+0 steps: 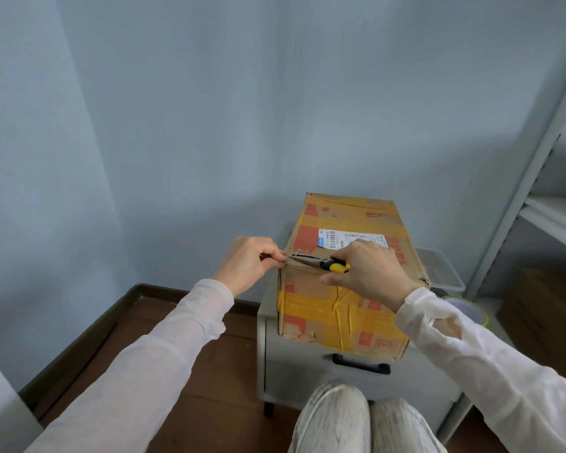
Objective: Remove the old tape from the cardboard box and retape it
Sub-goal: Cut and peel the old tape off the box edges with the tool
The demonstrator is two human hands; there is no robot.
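Though taped, box (340,214) lengthwise toward wall (275,109)

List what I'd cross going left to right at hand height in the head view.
left hand → pliers → right hand → clear plastic bin → shelf upright. The cardboard box is left out, since it lies under the pliers and right hand.

Cardboard box (340,318), banded with yellow old tape (311,300), on grey cabinet (294,377). Left hand (245,263) pinches tape end at box's near left top corner. Right hand (370,269) over box's near top edge grips yellow-and-black-handled tool (335,265), metal tip at same corner. Shipping label (337,238) on box top. Metal shelving (536,178) right of box.
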